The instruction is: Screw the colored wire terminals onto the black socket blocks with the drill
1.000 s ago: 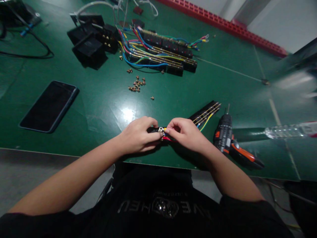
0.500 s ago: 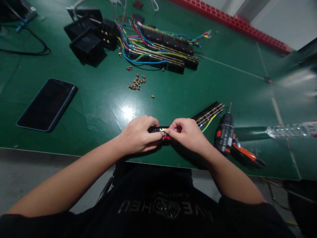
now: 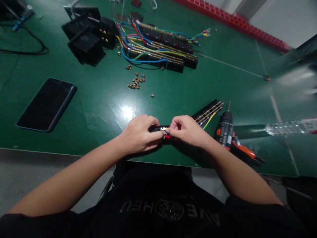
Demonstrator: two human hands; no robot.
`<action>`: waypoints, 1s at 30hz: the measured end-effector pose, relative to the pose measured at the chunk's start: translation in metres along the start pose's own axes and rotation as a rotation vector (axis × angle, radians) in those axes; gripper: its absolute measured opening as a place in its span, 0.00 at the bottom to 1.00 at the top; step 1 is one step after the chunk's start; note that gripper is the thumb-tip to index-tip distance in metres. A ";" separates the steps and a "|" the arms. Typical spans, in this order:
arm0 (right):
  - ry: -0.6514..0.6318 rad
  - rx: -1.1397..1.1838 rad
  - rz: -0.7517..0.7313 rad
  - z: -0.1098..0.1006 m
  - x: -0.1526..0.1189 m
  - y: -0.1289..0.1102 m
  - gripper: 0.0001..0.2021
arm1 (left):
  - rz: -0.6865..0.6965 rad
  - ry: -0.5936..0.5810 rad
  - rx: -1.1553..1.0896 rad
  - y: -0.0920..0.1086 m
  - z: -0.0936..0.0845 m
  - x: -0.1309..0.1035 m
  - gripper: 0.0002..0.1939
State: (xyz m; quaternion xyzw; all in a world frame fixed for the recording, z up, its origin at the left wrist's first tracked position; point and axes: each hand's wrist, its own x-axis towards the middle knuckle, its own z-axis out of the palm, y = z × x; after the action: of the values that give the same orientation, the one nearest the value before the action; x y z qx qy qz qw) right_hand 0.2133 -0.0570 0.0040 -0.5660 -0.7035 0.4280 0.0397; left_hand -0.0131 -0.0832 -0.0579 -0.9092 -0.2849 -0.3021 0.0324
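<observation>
Near the table's front edge, my left hand (image 3: pixel 141 135) is closed around the end of a black power socket strip (image 3: pixel 209 110) with brass bars and coloured wires. The strip appears to run on under my right hand (image 3: pixel 187 131) and come out beyond it to the right. Thumb and finger of my right hand pinch a small yellow wire end (image 3: pixel 166 129) against the strip, right by the left fingertips. Something red shows just below the fingertips. The fingers hide most of this spot.
A cordless drill (image 3: pixel 225 130) lies to the right, near a clear plastic bottle (image 3: pixel 284 129). Loose brass screws (image 3: pixel 135 81) lie ahead. Farther back are more wired strips (image 3: pixel 170 61) and black housings (image 3: pixel 86 49). A phone (image 3: pixel 47 104) rests on the left of the green table (image 3: pixel 104 99).
Both hands stay at the strip, with the right fingers shifting very slightly around the yellow wire end. The right forearm has moved a little, and the whole view has shifted slightly.
</observation>
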 end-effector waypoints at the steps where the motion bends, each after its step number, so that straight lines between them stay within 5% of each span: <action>1: -0.005 -0.001 0.005 -0.001 0.000 -0.001 0.06 | 0.000 0.001 -0.001 0.000 0.000 0.000 0.12; 12: -0.311 -0.074 0.139 -0.023 0.019 -0.013 0.08 | -0.027 -0.015 -0.011 0.001 0.000 -0.002 0.13; 30: -0.354 -0.012 0.131 -0.027 0.018 -0.009 0.11 | -0.010 -0.009 -0.052 -0.001 0.001 -0.001 0.12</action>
State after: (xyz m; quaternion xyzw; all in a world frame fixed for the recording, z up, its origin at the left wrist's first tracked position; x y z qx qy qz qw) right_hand 0.2144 -0.0272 0.0189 -0.5266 -0.6637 0.5183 -0.1162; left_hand -0.0135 -0.0831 -0.0597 -0.9097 -0.2816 -0.3052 0.0061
